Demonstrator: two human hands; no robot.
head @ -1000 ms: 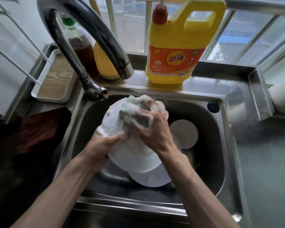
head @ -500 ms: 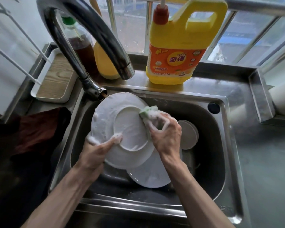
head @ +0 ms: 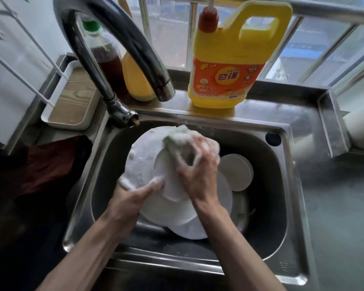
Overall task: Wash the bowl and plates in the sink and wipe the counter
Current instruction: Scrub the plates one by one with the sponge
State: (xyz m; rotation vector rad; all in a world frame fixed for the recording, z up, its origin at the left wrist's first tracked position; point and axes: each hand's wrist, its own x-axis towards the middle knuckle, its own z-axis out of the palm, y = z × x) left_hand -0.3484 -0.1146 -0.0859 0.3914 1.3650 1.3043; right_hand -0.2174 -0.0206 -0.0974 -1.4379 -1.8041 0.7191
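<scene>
Centre frame, over the sink [head: 290,143], the left hand [head: 132,198] grips a tilted soapy plate [head: 143,160] by its lower-left rim; the right hand [head: 195,171] clutches a foamy sponge [head: 177,133] against its upper-right face.

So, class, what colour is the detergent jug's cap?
Red; the cap tops the yellow detergent jug, seen in the head view.

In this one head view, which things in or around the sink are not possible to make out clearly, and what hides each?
Head view:
1. The sponge: motion-blurred and foamy inside the right hand; shape unclear.
2. The lower plate: mostly covered by the held plate and the right forearm.
3. The round white dish: partly behind the right hand; bowl or plate, cannot tell.
4. The brown bottle: partly behind the faucet.
</scene>
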